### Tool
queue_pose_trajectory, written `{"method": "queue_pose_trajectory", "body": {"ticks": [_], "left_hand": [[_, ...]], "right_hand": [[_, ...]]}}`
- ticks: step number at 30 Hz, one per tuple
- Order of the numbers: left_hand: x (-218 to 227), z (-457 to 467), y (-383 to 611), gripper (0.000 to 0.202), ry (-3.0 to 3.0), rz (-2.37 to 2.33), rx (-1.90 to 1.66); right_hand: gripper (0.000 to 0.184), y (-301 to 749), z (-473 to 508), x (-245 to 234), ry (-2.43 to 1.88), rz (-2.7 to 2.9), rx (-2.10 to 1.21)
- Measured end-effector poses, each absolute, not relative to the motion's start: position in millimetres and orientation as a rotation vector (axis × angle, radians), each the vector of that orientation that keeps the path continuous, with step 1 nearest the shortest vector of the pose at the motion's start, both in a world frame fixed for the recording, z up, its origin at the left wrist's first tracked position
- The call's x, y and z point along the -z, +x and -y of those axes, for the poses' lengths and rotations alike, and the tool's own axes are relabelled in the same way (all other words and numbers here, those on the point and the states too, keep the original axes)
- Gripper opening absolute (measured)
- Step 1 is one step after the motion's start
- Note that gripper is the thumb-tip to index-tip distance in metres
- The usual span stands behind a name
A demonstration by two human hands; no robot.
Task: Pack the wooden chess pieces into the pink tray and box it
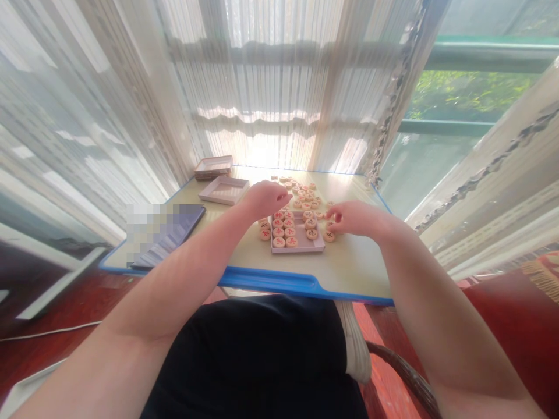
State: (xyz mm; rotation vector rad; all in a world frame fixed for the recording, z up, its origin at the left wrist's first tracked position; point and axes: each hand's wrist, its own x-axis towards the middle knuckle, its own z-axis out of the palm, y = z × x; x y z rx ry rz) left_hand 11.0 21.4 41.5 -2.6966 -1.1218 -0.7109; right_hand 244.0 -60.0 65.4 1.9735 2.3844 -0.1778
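Note:
A shallow pale box tray (301, 248) sits on a small blue-rimmed table (279, 281) and holds several round wooden chess pieces (285, 233) with red characters. More pieces (303, 194) lie loose behind it. My left hand (265, 198) hovers over the tray's far left corner with fingers curled down; what they hold is hidden. My right hand (354, 219) is at the tray's right side, fingertips pinched on a piece (331, 223).
A second empty tray (224, 190) and a stacked box (213, 166) stand at the table's back left. A dark phone (181, 224) lies at the left. Sheer curtains (262, 87) hang close behind. My dark-clothed lap (262, 355) is below the table edge.

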Motion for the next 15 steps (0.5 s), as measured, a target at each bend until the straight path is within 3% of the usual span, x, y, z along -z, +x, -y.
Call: {"method": "queue_pose_trajectory", "body": {"ticks": [10, 15], "left_hand": [[-38.5, -22.6, 10.9, 0.040, -2.691, 1.098, 0.733], [-39.3, -21.2, 12.7, 0.040, -2.687, 1.110, 0.719]], "right_hand": [[0.024, 238.8, 68.5, -73.5, 1.975, -2.550, 0.207], [0.021, 224.5, 82.2, -75.9, 1.708, -2.831, 0.284]]}}
